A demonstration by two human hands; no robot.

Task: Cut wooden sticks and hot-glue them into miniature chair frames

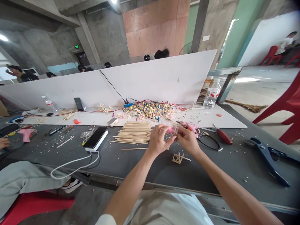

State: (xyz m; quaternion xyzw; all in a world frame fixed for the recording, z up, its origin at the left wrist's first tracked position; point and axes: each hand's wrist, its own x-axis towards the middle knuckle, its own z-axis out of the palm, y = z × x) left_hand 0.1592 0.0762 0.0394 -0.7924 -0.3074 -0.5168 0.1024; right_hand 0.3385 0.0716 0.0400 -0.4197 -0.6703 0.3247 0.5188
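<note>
Both hands meet above the dark table, right of a row of thin wooden sticks (133, 132). My left hand (160, 139) is closed on a small clear plastic bag (173, 131) with something pink at its top. The fingers of my right hand (187, 139) pinch the other side of that bag. Below the hands lies a small frame of joined sticks (178, 158). Just behind my right hand is a pink glue gun (192, 128), partly hidden by the fingers.
A pile of short sticks with coloured ends (152, 111) lies by the white partition (150, 81). Blue cutters (264, 156) and a red-handled tool (223, 136) are at right, a phone (95, 138) with a white cable at left. Another person's hand (4, 143) shows far left.
</note>
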